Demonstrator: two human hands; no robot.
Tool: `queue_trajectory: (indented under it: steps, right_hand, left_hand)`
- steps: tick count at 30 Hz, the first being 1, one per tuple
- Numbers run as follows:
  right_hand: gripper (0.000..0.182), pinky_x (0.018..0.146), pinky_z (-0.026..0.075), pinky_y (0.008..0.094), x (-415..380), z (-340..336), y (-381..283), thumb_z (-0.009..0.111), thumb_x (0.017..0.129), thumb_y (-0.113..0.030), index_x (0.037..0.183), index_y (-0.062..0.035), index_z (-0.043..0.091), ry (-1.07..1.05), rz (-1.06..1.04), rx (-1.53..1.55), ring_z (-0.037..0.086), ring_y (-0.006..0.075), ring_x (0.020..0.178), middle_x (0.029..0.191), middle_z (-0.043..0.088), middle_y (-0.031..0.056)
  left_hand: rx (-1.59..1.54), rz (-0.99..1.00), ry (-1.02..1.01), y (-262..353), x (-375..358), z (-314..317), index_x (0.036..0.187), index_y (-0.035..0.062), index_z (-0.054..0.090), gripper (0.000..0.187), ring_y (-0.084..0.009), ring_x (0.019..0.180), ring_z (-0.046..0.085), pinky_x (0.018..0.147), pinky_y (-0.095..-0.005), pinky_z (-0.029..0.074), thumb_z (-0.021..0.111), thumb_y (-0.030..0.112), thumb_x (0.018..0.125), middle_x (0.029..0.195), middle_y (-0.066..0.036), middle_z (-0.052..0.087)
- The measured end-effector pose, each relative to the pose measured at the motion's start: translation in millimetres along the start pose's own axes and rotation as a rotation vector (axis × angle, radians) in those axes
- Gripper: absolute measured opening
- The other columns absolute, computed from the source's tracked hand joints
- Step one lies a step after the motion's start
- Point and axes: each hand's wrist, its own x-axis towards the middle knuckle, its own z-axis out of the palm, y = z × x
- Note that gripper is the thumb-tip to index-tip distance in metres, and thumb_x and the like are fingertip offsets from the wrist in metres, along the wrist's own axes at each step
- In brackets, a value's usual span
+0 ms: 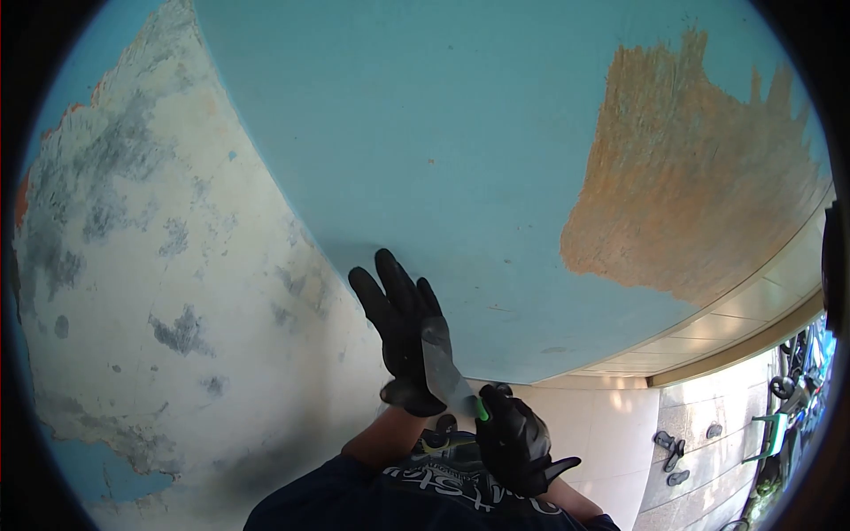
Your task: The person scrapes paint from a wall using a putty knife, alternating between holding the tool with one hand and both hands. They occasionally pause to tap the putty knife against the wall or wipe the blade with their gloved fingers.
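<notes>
Both hands wear black gloves. My left hand [403, 332] is raised before the corner where a pale, scraped wall [239, 257] meets a blue wall [425, 203]; its fingers are spread upward. My right hand [515, 438] is wrapped round the green handle of a scraper [450, 382]. The scraper's broad metal blade points up and left and lies beside the palm of my left hand. Whether blade and glove touch is unclear. Grey patches mark the pale wall.
A large brown scraped patch [682, 177] covers the right part of the blue wall. Beige tiles [699, 341] edge its bottom. At the lower right are shoes [675, 453] on the paving, a green stool [773, 438] and parked vehicles [801, 389].
</notes>
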Motion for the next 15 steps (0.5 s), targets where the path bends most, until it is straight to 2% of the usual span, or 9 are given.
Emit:
queue_trajectory:
  steps: [4,6,8,10,12,13,15]
  right_hand:
    - [0.065,0.073,0.057,0.0469,-1,7,8,0.073,0.073,0.004,0.134,-0.0029,0.051,-0.029,-0.041,0.101,0.07,0.0421,0.088,0.105,0.069,0.0225]
    - [0.066,0.074,0.057,0.047,-4,9,10,0.073,0.072,0.005,0.134,-0.0026,0.051,-0.041,-0.059,0.109,0.069,0.0423,0.088,0.106,0.069,0.0222]
    - [0.067,0.074,0.056,0.0471,-5,11,10,0.073,0.071,0.005,0.134,-0.0024,0.052,-0.052,-0.079,0.107,0.069,0.0425,0.089,0.107,0.069,0.022]
    - [0.064,0.062,0.052,0.0474,-1,13,10,0.07,0.074,0.004,0.135,-0.0023,0.052,0.043,-0.192,0.133,0.065,0.0374,0.072,0.084,0.065,0.0174]
    - [0.064,0.061,0.052,0.0474,-1,15,13,0.071,0.073,0.004,0.134,-0.0023,0.053,0.048,-0.178,0.12,0.065,0.0372,0.072,0.083,0.065,0.0175]
    - [0.064,0.061,0.052,0.0473,-2,16,15,0.071,0.071,0.005,0.133,-0.0022,0.054,0.055,-0.166,0.107,0.065,0.0371,0.072,0.083,0.065,0.0175]
    - [0.064,0.061,0.052,0.0471,-6,23,22,0.072,0.07,0.004,0.131,-0.0025,0.055,0.059,-0.159,0.087,0.065,0.0371,0.072,0.083,0.065,0.0177]
  left_hand:
    - [-0.065,-0.075,0.017,9,-6,7,0.161,0.0268,-0.013,0.14,-0.0211,0.157,-0.005,0.125,-0.0439,0.005,0.068,0.088,0.064,0.17,-0.008,-0.008]
    - [-0.195,-0.054,-0.075,9,-9,5,0.162,0.0275,-0.009,0.125,-0.0255,0.156,0.007,0.126,-0.0475,0.013,0.062,0.083,0.075,0.169,-0.014,-0.001]
    - [-0.241,-0.1,-0.065,15,-9,8,0.162,0.028,-0.006,0.121,-0.0258,0.156,0.008,0.126,-0.0491,0.013,0.06,0.083,0.077,0.169,-0.014,0.0]
    - [-0.286,-0.139,-0.051,19,-10,9,0.163,0.0285,-0.003,0.118,-0.0261,0.156,0.009,0.125,-0.0506,0.013,0.058,0.084,0.078,0.169,-0.015,0.001]
    - [-0.404,-0.277,-0.048,23,-14,8,0.163,0.0276,0.002,0.113,-0.027,0.156,0.01,0.125,-0.0516,0.013,0.053,0.085,0.08,0.169,-0.015,0.003]
    - [-0.4,-0.276,-0.044,26,-16,7,0.163,0.0276,0.002,0.113,-0.027,0.156,0.01,0.125,-0.0516,0.013,0.053,0.085,0.08,0.169,-0.015,0.003]
    - [-0.432,-0.396,-0.075,28,-18,6,0.162,0.0282,-0.007,0.118,-0.0239,0.157,0.007,0.125,-0.0464,0.011,0.05,0.089,0.078,0.17,-0.012,0.001]
